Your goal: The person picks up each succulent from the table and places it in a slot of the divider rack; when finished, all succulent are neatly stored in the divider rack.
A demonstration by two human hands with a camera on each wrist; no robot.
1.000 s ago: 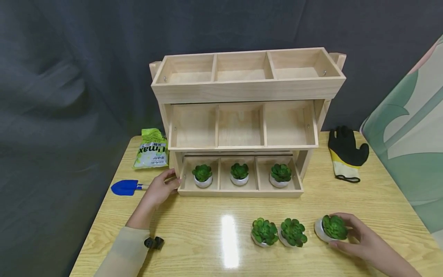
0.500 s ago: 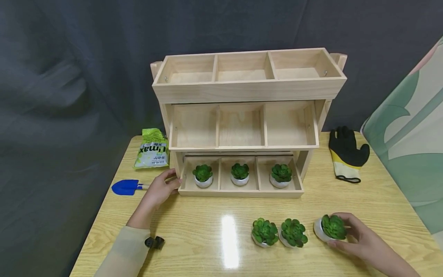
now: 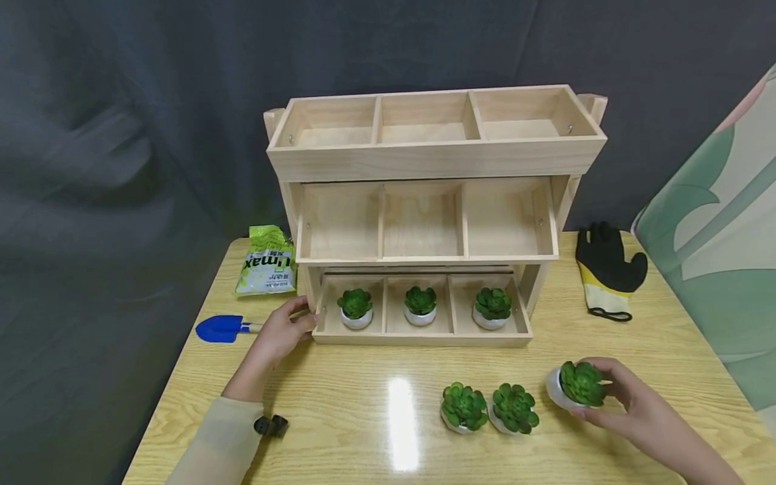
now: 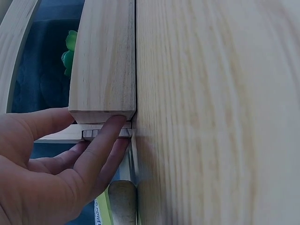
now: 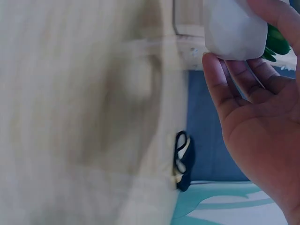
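Note:
My left hand grips the left end of the bottom tray of a three-tier wooden plant stand. In the left wrist view, the thumb and fingers lie against the tray's wooden corner. At the right, my right hand holds a potted succulent, thumb and fingers around its white pot. The pot is tilted and appears raised off the table. Two more succulents, one beside another, stand to its left. In the bottom tray, each compartment holds one succulent.
A blue-bladed trowel and a green-and-white bag lie left of the stand. On its right is a black, yellow and white work glove. A dark curtain hangs behind the wooden table.
My right hand has moved slightly up and away from me, carrying the potted succulent with it. The left hand stays at the stand's bottom tray.

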